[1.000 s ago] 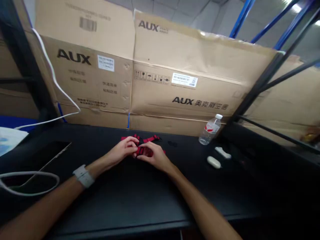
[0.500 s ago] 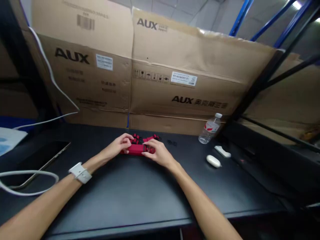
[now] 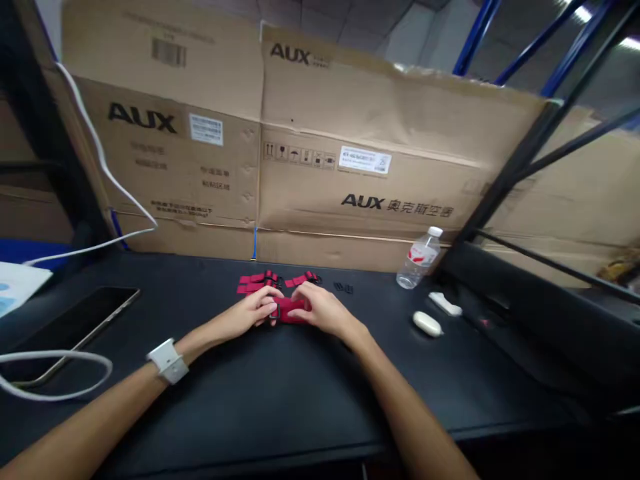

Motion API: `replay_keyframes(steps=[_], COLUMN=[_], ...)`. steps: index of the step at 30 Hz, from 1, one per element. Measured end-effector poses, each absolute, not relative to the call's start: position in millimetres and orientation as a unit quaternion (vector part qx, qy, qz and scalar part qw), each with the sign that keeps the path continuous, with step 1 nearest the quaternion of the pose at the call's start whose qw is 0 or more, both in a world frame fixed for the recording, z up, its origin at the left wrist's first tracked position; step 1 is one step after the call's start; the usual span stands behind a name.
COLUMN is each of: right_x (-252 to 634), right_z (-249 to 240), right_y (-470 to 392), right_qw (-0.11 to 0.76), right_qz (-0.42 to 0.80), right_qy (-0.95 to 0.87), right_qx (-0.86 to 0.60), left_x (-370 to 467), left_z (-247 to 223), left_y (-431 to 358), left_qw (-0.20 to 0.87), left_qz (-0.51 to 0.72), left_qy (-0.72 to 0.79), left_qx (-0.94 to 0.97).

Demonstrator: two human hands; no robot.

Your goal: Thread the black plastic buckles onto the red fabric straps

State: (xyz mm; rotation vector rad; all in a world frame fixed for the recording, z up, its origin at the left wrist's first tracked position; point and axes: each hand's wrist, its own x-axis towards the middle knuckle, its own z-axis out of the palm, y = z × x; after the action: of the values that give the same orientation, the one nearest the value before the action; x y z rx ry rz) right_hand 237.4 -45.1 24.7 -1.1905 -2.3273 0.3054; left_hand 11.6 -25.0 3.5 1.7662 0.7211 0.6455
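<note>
Hands at work on a red strap, head view. Left hand (image 3: 253,312) and right hand (image 3: 320,309) meet at mid-counter, fingers curled together around a short folded length of red strap (image 3: 290,311), which lies low over the black counter (image 3: 280,393); each hand grips one end, the middle showing between them. Whether the strap rests on the counter surface cannot be told. Just behind the hands lie further red straps with black buckles (image 3: 260,281), spread flat and apart from the fingers. A white wristband (image 3: 168,361) sits on the left forearm. Small black clips (image 3: 343,287) lie near the straps to the right. Farther right stand a clear water bottle (image 3: 419,259), a white oval case (image 3: 427,323) and a small white bar-shaped object (image 3: 447,304). At left lie a dark tablet (image 3: 75,321) and a looped white cable (image 3: 60,373). Cardboard boxes (image 3: 320,167) printed AUX line the back edge.
</note>
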Motion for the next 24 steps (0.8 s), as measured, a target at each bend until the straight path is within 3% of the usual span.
replay_keyframes(steps=[4, 7, 12, 19, 24], right_x=[269.2, 277.7, 275.6, 276.1, 260.6], right_z=[25.9, 25.6, 31.7, 49.0, 50.4], right_y=[-33.6, -30.8, -32.8, -41.0, -47.7], right_qw=[0.140, 0.109, 0.162, 0.282, 0.308], right_qz=[0.180, 0.246, 0.294, 0.489, 0.572], right_qy=[-0.844, -0.839, -0.831, -0.729, -0.698], right_qx=[-0.485, -0.474, -0.444, -0.387, -0.301], left_x=[7.7, 8.7, 9.4, 6.7, 8.7], left_z=[5.8, 5.8, 4.4, 13.4, 13.3], left_y=[-23.1, -25.3, -27.8, -29.1, -30.2], left_qw=[0.510, 0.507, 0.555, 0.552, 0.573], left_qz=[0.243, 0.225, 0.216, 0.199, 0.229], left_qy=[0.314, 0.298, 0.252, 0.229, 0.226], left_qx=[0.763, 0.777, 0.763, 0.777, 0.754])
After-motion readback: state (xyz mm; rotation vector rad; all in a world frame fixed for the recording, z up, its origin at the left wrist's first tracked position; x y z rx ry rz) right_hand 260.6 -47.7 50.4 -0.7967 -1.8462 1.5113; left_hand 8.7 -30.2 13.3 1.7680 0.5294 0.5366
